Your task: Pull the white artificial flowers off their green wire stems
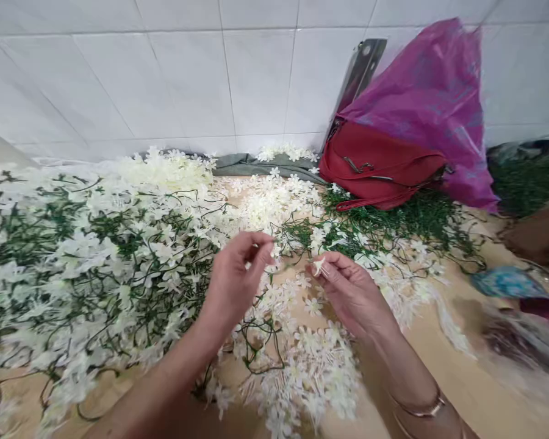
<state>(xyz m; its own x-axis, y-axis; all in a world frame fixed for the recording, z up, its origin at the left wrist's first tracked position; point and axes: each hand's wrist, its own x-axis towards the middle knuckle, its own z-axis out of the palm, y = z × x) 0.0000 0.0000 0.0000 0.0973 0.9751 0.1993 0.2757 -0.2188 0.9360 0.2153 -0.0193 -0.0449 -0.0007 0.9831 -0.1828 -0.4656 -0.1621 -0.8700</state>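
My left hand (pixel 241 274) is closed in a pinch near the middle of the view, with a thin green artificial stem (pixel 289 266) between thumb and forefinger. Facing it, my right hand (pixel 353 291) pinches a small white artificial flower (pixel 319 266) at its fingertips. The stem runs from the left fingertips toward the right hand; whether it meets the flower I cannot tell. Below both hands lies a pile of loose white flowers (pixel 318 369), with a curled green stem (pixel 263 353) beside it.
A large heap of white flowers on green stems (pixel 132 280) covers the left. Behind, a red handbag (pixel 379 161) and a purple plastic bag (pixel 432 91) lean by the tiled wall (pixel 260 73). A blue patterned item (pixel 507 281) lies right on the table (pixel 439 372).
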